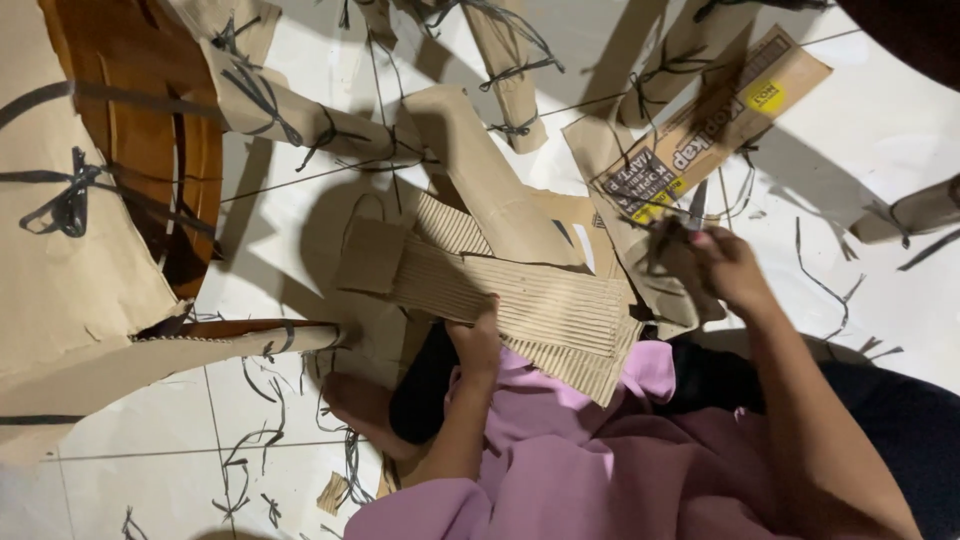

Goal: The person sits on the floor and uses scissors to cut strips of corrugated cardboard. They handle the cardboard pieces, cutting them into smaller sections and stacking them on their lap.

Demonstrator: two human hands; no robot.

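Right at the middle of the view, a ribbed sheet of corrugated cardboard lies across the person's lap, over pink clothing. The left hand grips its lower edge at about 7 o'clock of the sheet, fingers curled under and thumb on top. At 3 o'clock of the sheet, the right hand is closed around a pair of scissors, the blades pointing up toward 12 o'clock against a flat brown cardboard strip with printed labels. A bent cardboard tube rises from the sheet toward 11 o'clock.

Farther out, more cardboard rolls tied with black strips lie at 10 and 12 o'clock. At 9 o'clock stands a wooden chair partly wrapped in brown paper. A bare foot rests at 8 o'clock. Everything sits on a white tiled floor scattered with thin black scraps.
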